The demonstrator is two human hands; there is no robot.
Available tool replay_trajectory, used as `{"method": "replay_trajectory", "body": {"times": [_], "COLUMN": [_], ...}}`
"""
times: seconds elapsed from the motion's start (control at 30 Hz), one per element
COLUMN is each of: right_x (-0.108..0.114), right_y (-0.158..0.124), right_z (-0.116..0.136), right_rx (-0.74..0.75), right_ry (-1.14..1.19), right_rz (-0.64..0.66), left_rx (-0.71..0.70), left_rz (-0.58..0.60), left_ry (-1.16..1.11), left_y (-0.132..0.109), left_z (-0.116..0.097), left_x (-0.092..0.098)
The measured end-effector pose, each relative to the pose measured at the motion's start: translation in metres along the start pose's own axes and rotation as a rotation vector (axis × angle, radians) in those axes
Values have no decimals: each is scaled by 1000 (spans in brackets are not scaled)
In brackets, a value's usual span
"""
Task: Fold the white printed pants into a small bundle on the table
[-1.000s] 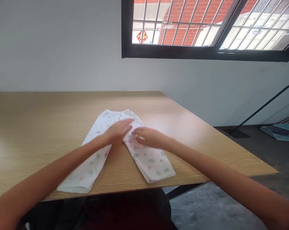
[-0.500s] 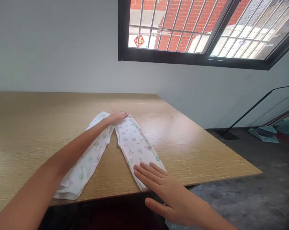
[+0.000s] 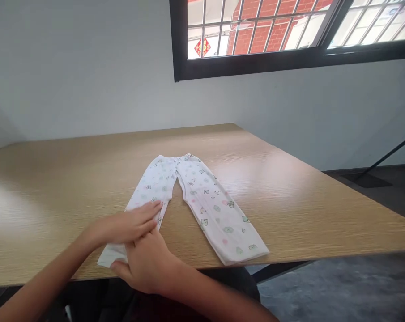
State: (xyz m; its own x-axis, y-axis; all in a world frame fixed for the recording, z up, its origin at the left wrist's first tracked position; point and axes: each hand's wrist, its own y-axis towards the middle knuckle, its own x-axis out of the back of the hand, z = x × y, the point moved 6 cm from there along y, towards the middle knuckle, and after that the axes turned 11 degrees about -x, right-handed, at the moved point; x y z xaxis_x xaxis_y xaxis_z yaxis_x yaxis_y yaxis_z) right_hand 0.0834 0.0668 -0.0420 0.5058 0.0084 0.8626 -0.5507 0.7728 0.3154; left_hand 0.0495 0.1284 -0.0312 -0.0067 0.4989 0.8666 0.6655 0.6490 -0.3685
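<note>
A small pair of white trousers (image 3: 202,197) with little printed figures lies flat on the wooden table (image 3: 289,188), waistband away from me, its two legs spread toward the near edge. My left hand (image 3: 126,226) rests flat on the lower part of the left trouser leg, fingers stretched out. My right hand (image 3: 148,264) has crossed over and sits just below the left hand at the cuff of that same leg, thumb under the cloth's edge at the table rim. The right trouser leg lies untouched.
The table stands against a grey wall under a black-framed barred window (image 3: 289,36). To the right the table edge drops to a dark floor (image 3: 339,286), where a black angled stand (image 3: 380,165) rests.
My left hand slid from the waistband down the left leg toward me. My right hand left the right leg's cuff and crossed to the left leg's cuff.
</note>
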Motion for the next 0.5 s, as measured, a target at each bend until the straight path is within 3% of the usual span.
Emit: {"method": "replay_trajectory", "body": {"times": [0.07, 0.17, 0.23, 0.37, 0.5], "right_x": [-4, -3, -5, -3, 34], "right_y": [-5, -11, -11, -13, -42], "right_z": [-3, -5, -4, -1, -7], "right_rx": [-14, -37, -20, 34, 112], "right_ry": [-65, -109, -118, -168, -29], "right_rz": [11, -11, -6, -34, -21], "left_rx": [-77, -58, -37, -27, -7], "left_rz": [-99, -262, -338, -437, -529], "left_ry": [75, 136, 155, 206, 305], "left_y": [40, 99, 125, 135, 126], "left_z": [27, 79, 104, 122, 109], "left_x": [13, 46, 63, 74, 80]}}
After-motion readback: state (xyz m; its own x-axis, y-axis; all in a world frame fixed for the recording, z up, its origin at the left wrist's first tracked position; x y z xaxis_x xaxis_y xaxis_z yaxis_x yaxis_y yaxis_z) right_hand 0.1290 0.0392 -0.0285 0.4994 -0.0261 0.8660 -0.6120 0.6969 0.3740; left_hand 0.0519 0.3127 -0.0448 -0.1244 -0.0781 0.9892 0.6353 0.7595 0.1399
